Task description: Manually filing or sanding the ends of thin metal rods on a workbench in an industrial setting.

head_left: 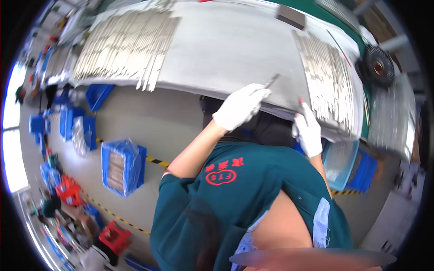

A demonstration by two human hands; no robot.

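My left hand (241, 107), in a white glove, is closed on a short, thin grey metal strip (272, 81) that sticks out past the fingertips over the table's front edge. To the right, my right hand (309, 133) is also gloved in white, with bare reddish fingertips showing. Its index finger points away from me and the thumb stands apart from it; I see nothing held there. Right beyond that hand lies a row of slim silvery metal strips (326, 77), side by side on the white-covered table (226, 49). A larger row of similar strips (129, 45) lies at the left.
A dark grey block (290, 16) sits at the table's far side. A black round reel (379, 67) stands beyond the right end. On the floor at left is a blue crate (123, 166) wrapped in plastic; a light-blue bin (339, 165) stands right of me. Other people work far left.
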